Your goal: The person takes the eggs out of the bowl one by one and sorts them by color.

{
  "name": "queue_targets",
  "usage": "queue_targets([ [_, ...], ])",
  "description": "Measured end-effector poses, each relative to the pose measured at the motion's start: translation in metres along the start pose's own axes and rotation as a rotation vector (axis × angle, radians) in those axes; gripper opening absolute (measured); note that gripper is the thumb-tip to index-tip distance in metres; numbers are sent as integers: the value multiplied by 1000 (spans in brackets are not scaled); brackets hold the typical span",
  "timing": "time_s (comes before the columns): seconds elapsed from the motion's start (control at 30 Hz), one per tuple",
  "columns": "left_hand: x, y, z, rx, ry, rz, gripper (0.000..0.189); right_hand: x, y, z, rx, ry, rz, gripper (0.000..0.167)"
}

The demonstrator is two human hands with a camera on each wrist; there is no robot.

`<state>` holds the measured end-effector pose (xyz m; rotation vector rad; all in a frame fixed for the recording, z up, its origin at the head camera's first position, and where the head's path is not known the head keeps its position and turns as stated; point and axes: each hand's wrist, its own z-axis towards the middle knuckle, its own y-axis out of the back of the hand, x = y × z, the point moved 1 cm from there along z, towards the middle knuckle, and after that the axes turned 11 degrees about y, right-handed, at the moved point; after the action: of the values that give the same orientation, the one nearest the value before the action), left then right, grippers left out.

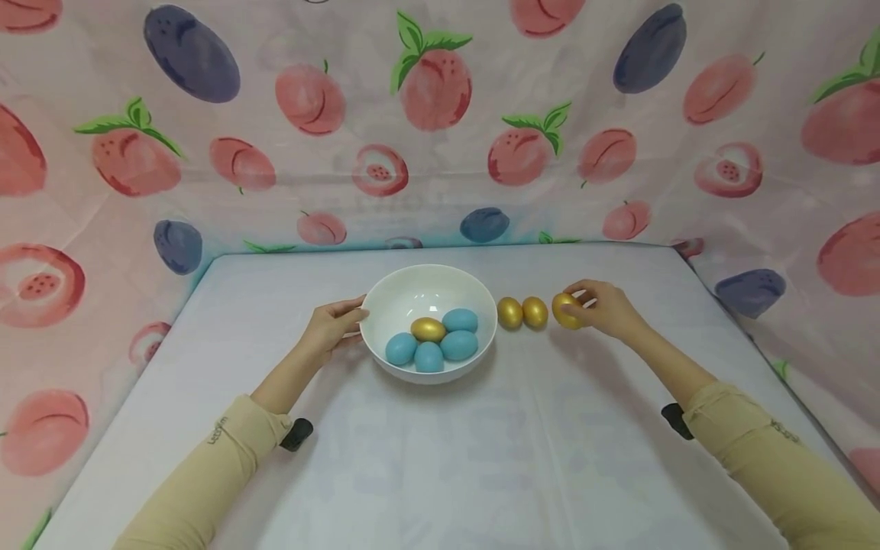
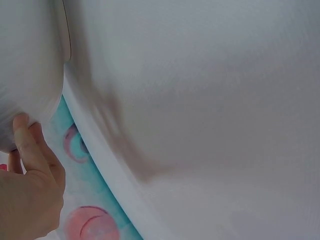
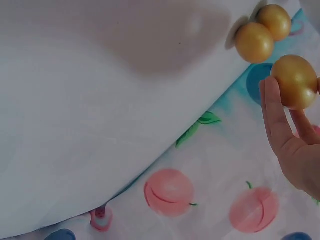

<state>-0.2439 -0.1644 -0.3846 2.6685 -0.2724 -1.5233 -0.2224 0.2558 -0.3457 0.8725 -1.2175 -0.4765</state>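
Observation:
My left hand (image 1: 331, 328) grips the left rim of a white bowl (image 1: 385, 294), thumb at the edge and fingers against its outer side. Inside the bowl lie several blue eggs (image 1: 459, 345) and one gold egg (image 1: 428, 330). The left wrist view shows the left hand (image 2: 35, 180) on the bowl's outer wall (image 2: 30, 60). My right hand (image 1: 608, 308) pinches another gold egg (image 1: 567, 311) between thumb and fingers, to the right of the bowl. In the right wrist view this held egg (image 3: 295, 82) appears large above the fingers.
Two gold eggs (image 1: 522, 313) stand side by side on the white table (image 1: 440, 458), between the bowl and my right hand. A fruit-print cloth (image 1: 440, 191) rises behind the table and along both sides.

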Motion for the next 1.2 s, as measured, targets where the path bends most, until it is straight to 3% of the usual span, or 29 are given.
queue_targets([
  [0.47, -1, 1, -1, 7, -2, -16, 48, -16, -4, 27, 46, -66, 22, 40],
  [0.97, -3, 2, 1, 1, 20, -2, 48, -33, -8, 36, 53, -130, 57, 41],
  [1.2, 0, 1, 1, 9, 13, -5, 48, -35, -10, 40, 84, -129, 7, 39],
])
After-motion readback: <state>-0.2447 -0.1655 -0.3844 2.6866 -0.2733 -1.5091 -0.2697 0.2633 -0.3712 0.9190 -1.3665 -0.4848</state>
